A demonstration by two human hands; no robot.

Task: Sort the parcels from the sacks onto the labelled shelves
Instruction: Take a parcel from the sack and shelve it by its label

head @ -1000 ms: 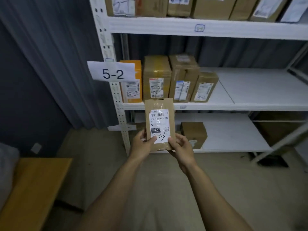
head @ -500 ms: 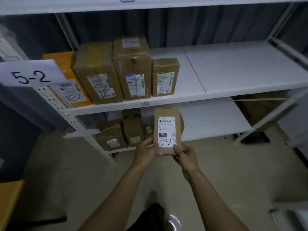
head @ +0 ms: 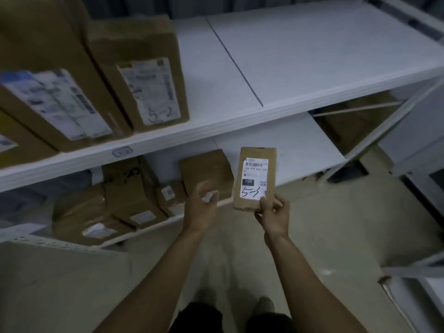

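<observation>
Head view: right hand (head: 274, 213) pinches the parcel (head: 257, 164) at its lower edge, upright above the grip; left hand (head: 200, 206) released

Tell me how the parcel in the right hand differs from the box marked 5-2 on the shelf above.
The held parcel is slim and flat; the 5-2 box is bulkier. The held parcel's label is hand-marked 5-3, the box's 5-2. The right hand pinches the held parcel in the air; the 5-2 box stands on the shelf. Both are brown cardboard with a white shipping label.
</observation>
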